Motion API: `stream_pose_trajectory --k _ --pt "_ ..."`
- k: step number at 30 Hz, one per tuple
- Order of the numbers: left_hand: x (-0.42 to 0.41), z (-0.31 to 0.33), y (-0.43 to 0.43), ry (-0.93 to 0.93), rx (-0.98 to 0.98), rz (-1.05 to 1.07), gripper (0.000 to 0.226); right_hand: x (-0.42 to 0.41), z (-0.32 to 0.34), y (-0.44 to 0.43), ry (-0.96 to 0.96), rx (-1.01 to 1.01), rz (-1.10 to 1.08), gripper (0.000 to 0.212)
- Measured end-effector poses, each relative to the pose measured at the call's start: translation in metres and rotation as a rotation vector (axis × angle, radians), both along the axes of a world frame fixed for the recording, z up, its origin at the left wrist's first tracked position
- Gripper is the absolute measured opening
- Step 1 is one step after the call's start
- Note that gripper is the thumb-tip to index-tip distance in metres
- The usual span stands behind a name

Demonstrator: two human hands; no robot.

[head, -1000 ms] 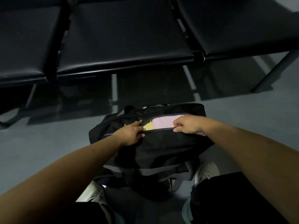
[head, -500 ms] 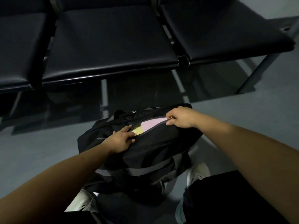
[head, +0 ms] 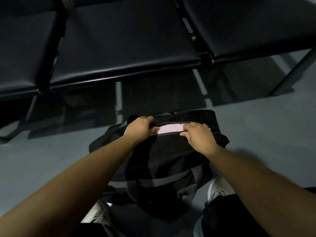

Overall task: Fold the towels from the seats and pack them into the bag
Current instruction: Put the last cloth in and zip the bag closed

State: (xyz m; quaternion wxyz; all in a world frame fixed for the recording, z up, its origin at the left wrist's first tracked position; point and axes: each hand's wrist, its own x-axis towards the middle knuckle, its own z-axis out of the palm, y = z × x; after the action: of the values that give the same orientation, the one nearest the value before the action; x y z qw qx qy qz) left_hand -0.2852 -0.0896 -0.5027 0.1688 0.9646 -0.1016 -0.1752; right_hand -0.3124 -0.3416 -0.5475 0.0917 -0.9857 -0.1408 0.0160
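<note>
On the floor (head: 51, 159) in front of the seats (head: 130, 45), the bag (head: 167, 159) lies between the person's feet with its top opening partly parted. A pink towel (head: 170, 130) lies inside, visible in the gap between the two hands. The left hand (head: 140, 128) curls its grip round the bag fabric at the left end of the opening. The right hand (head: 198, 135) pinches the near edge at the right end; whether that grip holds a zip pull cannot be told.

Likely hazards:
- The towel sits high against the zip (head: 168, 133), so closing may snag the cloth in the teeth and jam the slider.
- The soft bag may buckle under uneven pull, skewing the two edges.
- Forcing the closure may crumple the folded towel.

No towel shows on the seats.
</note>
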Motion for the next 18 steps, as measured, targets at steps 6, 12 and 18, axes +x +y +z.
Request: stream_pose_trajectory --k 6,12,18 --pt "0.014 -0.015 -0.025 -0.078 -0.034 -0.065 0.031 -0.011 -0.011 -0.003 -0.167 0.037 -0.060 0.027" --pt "0.035 0.029 -0.030 -0.199 -0.013 -0.150 0.031 -0.019 0.000 0.002 -0.314 0.053 -0.120 0.029" --pt "-0.012 0.047 -0.036 -0.033 0.222 -0.461 0.029 -0.018 0.009 0.000 -0.302 0.096 -0.117 0.027"
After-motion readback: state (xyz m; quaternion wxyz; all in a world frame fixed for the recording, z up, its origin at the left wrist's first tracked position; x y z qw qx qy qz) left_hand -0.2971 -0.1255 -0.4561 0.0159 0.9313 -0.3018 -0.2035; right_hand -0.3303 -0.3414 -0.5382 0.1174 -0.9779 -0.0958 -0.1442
